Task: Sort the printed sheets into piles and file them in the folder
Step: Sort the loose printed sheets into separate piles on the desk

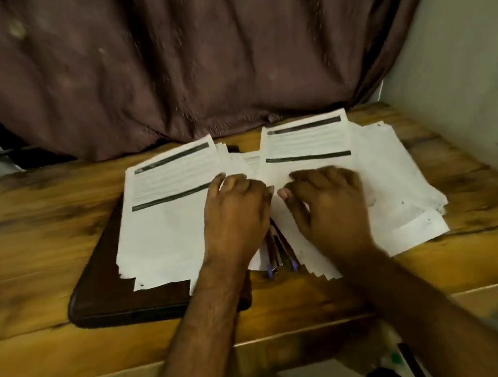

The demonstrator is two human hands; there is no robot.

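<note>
I see my left grip [235, 210] and right grip [329, 200] side by side, thumbs nearly meeting, both palm-down on the sheets at mid-counter. The left one lies fairly wide, fingers loosely bent with their tips pressing the paper, holding nothing that I can make out. The right one looks much the same, fingers bent onto the paper, though motion blur keeps me from telling whether it pinches a sheet edge.

Under and outward of the left grip is the left pile [168, 220], fanned at its near edge, with two dark printed bars across the top sheet. Under and beyond the right grip is the right pile [380, 183], also fanned, its top sheet carrying two dark bars just past the fingertips. More sheets show in the gap beyond the two thumbs.

The folder [101, 296] is dark and lies flat beneath the left pile, showing outward of and nearer than my left wrist. Between the wrists, on the near side of the grips, some thin dark strips with bluish tips [280, 258] stick out from under the paper; I cannot tell what they are.

The wooden counter [21, 244] carries it all, and a brown curtain [188, 61] hangs beyond.
</note>
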